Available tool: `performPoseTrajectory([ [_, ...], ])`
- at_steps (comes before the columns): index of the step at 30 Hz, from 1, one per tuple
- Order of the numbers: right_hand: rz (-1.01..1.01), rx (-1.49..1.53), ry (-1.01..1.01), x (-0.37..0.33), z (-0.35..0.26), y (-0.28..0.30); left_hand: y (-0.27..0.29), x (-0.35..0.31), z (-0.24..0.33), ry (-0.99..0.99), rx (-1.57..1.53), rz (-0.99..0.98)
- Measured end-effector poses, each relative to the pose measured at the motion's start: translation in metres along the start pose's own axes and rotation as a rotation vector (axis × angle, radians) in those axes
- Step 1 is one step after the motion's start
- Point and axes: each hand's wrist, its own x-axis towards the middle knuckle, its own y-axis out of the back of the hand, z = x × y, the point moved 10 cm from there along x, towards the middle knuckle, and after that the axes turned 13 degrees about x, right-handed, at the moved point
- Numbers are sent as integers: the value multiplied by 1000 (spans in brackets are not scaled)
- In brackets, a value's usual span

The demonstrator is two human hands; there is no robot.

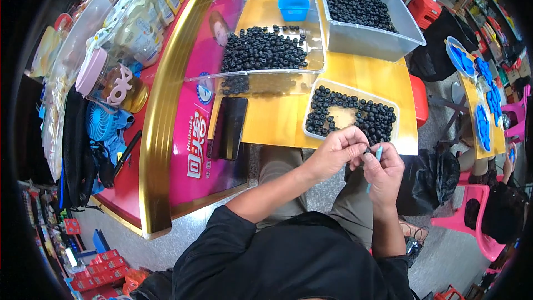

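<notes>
Close together in front of my body, both hands work just past the near edge of the table. My left hand is closed, its thumb and fingers pinching a small black part that the fingertips mostly hide. My right hand is closed around a thin light blue stick-like tool, with its fingertips touching the left ones at the black part. Directly beyond them sits a shallow white tray of small round black parts, some showing a hole in the middle.
A clear bin of black parts holds a small blue basket; a deeper translucent bin stands at the back right. A black phone lies left on the yellow table. A gold-edged counter borders the left side.
</notes>
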Motion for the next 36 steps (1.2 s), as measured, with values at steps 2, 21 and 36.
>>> performPoseTrajectory([
  [2, 2, -44, 49, -1, -4, -4, -1, -7, 8, -48, 36, 19],
  [21, -81, 174, -174, -15, -3, -10, -4, -30, 12, -128, -111, -15],
  [36, -170, -57, -99, -22, -17, -18, -8, -36, 11, -13, -249, 22],
])
